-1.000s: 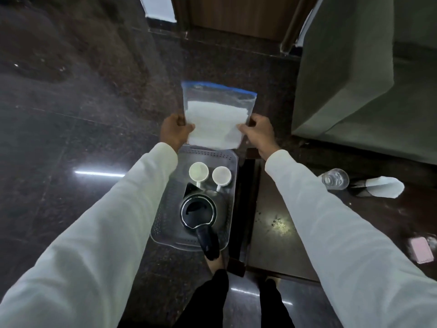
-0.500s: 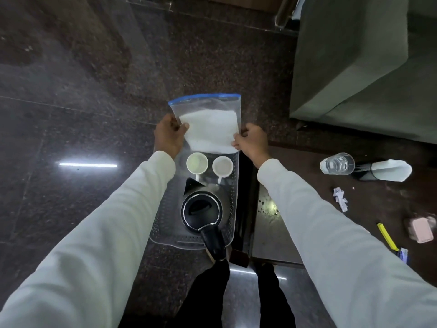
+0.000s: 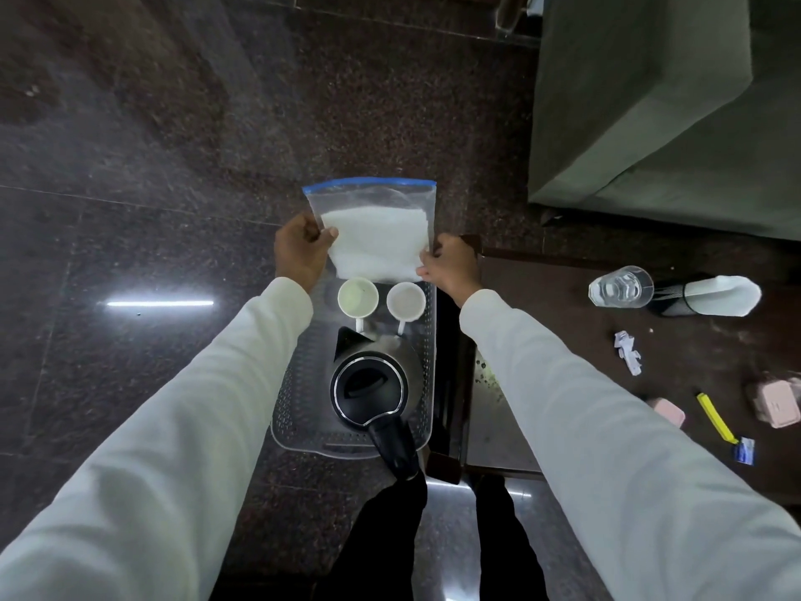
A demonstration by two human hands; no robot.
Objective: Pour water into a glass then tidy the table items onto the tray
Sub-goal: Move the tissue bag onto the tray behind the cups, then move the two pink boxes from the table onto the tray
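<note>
A clear zip bag (image 3: 372,240) with a blue seal and white contents is held over the far end of a clear perforated tray (image 3: 303,440). My left hand (image 3: 299,249) grips the bag's left edge and my right hand (image 3: 450,264) grips its lower right corner. The tray carries two white cups (image 3: 357,297) (image 3: 405,300) and a black electric kettle (image 3: 368,388), whose handle points toward me. A glass of water (image 3: 620,286) stands on the dark table (image 3: 563,305) to the right. I cannot tell whether my hands also touch the tray.
On the table are a black mesh holder with white paper (image 3: 715,294), a crumpled paper scrap (image 3: 626,351), a yellow pen (image 3: 715,416) and pink items (image 3: 776,401). A grey sofa (image 3: 650,101) stands at the back right. Dark polished floor lies to the left.
The bag has come down and nearer, its lower edge now just behind the cups. The view has tilted down, showing more of the table.
</note>
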